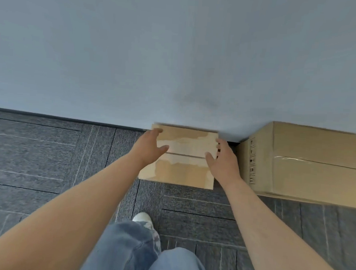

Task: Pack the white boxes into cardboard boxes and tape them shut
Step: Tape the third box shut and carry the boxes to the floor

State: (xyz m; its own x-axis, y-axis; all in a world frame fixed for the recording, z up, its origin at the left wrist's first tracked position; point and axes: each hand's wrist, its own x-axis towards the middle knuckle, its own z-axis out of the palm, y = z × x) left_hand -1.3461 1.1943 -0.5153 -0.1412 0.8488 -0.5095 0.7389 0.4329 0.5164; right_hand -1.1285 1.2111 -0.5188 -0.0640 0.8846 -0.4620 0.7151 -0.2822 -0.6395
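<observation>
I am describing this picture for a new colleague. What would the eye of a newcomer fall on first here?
First, the two bare arms reaching forward: the left hand and the right hand lie against the two sides of a small cardboard box, closed with clear tape, in the middle near the grey-blue wall. Next, a bigger taped cardboard box stands to its right, on the dark carpet floor.
</observation>
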